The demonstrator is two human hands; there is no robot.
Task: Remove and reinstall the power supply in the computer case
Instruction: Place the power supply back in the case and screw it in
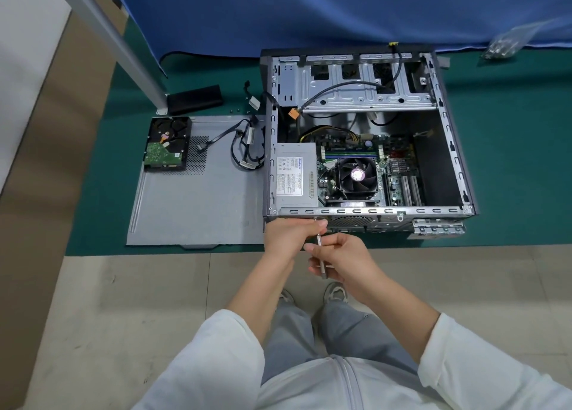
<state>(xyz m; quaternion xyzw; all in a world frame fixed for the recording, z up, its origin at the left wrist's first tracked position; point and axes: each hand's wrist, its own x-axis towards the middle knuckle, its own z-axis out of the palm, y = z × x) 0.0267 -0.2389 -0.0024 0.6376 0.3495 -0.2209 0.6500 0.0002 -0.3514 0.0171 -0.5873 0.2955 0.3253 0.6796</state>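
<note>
Our right hand (337,255) clenches a slim screwdriver (320,251) while the left hand (291,233) pinches its tip against the rear panel of the computer case (365,131), at the corner where the power supply (295,177) sits inside, at seven o'clock. We judge the tip could slip and the small screw drop to the tiled floor. The case lies on a green surface (510,162), a hard drive (167,143) at nine o'clock, blue cloth (309,10) at twelve.

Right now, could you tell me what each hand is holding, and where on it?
The right hand grips the screwdriver by its handle; the left hand pinches its shaft near the tip at the case's rear panel.
</note>
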